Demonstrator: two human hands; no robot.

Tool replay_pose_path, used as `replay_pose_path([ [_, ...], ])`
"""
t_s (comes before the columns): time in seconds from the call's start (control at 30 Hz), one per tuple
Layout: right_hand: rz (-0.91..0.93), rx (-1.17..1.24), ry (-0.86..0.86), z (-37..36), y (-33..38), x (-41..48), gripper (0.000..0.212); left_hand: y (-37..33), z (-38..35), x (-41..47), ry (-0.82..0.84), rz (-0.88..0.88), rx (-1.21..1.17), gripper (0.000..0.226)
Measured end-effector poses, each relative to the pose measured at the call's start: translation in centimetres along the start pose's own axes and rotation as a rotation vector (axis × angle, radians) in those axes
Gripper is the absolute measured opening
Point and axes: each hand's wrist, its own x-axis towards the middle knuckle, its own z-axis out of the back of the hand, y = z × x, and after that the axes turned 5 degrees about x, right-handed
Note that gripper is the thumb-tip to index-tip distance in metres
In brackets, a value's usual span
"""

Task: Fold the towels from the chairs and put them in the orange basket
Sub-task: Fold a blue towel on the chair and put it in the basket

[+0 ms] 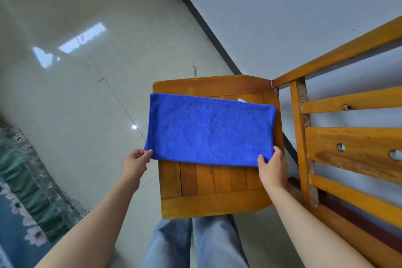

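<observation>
A blue towel (pixel 208 130) lies flat on the wooden chair seat (pixel 215 202), folded into a long rectangle that covers the far two thirds of the seat and leaves the slatted near part bare. Its long sides run from the seat's left edge to its right edge, and its left end hangs slightly past the left edge. A small white tag (pixel 241 100) peeks out from under the towel's far side, close to the seat's far right corner.

The left hand (pixel 136 162) pinches the towel's near left corner just off the seat's left edge, thumb and fingertips closed together on the cloth. The right hand (pixel 273 169) grips the near right corner by the seat's right edge, with the thumb pressed on top; the other fingers seem to curl round the towel's edge, though most of them are hidden behind the hand.

The slatted backrest (pixel 352 150) rises along the seat's right side. Legs in light jeans (pixel 208 243) stand at the seat's near edge. The chair stands on a glossy tiled floor (pixel 87 72) near a pale wall (pixel 282 17), and a patterned rug (pixel 24 180) lies well off to the left
</observation>
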Motion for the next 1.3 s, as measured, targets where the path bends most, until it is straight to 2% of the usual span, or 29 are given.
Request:
replay_pose_path([
  [0.1,-0.144,0.098,0.012,-0.2,0.2,0.1,0.065,-0.1,0.1,0.0,0.007,0.054,-0.149,0.006],
  [0.2,-0.209,0.194,0.077,0.0,0.2,0.6,0.067,-0.1,0.0,-0.2,0.049,0.107,-0.274,0.039],
  [0.23,-0.223,0.216,0.083,0.1,0.0,0.9,0.064,-0.1,-0.1,-0.1,0.05,0.11,-0.29,0.043],
  [0.27,-0.24,0.23,0.073,0.3,0.0,1.2,0.056,-0.4,-0.1,-0.2,0.051,0.115,-0.302,0.043],
  [0.37,-0.254,0.267,-0.01,1.2,-0.1,1.5,0.006,-0.4,-0.5,-0.7,0.058,0.122,-0.3,0.034],
  [0.43,-0.255,0.273,-0.072,1.6,-0.4,1.3,0.011,0.0,-1.3,-1.7,0.054,0.1,-0.189,0.03],
  [0.5,-0.257,0.245,-0.091,1.5,-0.3,0.6,0.008,1.0,-2.1,-2.9,0.013,0.046,-0.023,0.039],
  [0.6,-0.212,0.195,-0.094,1.0,0.0,-0.3,0.015,2.7,-3.3,-4.2,-0.22,-0.142,0.426,0.059],
  [0.67,-0.188,0.24,-0.075,1.0,0.5,-0.5,0.014,3.0,-4.3,-4.7,-0.301,-0.394,0.726,0.058],
  [0.73,-0.132,0.243,-0.074,1.1,0.8,-0.7,0.012,3.0,-5.9,-5.0,-0.249,-0.739,0.948,0.049],
  [0.8,-0.06,0.227,-0.082,1.3,1.0,-1.0,0.012,2.6,-7.3,-5.5,-0.114,-0.92,1.183,0.04],
  [0.87,-0.009,0.237,-0.081,1.6,1.5,-1.6,0.011,2.0,-8.2,-6.4,0.064,-0.91,1.289,0.041],
  [0.97,0.096,0.252,-0.089,2.5,2.1,-2.7,0.011,2.3,-9.1,-6.9,0.192,-0.807,1.384,0.052],
  [1.07,0.293,0.183,-0.186,4.3,2.4,-3.6,0.009,1.8,-9.0,-7.4,0.227,-0.794,1.419,0.055],
  [1.17,0.329,0.218,-0.257,6.3,2.4,-3.9,0.015,1.7,-8.5,-7.5,0.287,-0.829,1.436,0.055],
  [1.23,0.351,0.188,-0.273,6.7,2.2,-4.1,0.016,2.1,-8.2,-7.4,0.267,-0.807,1.44,0.054],
  [1.3,0.468,0.091,-0.288,6.0,2.4,-4.5,0.015,2.2,-7.7,-7.2,0.221,-0.76,1.399,0.053],
])
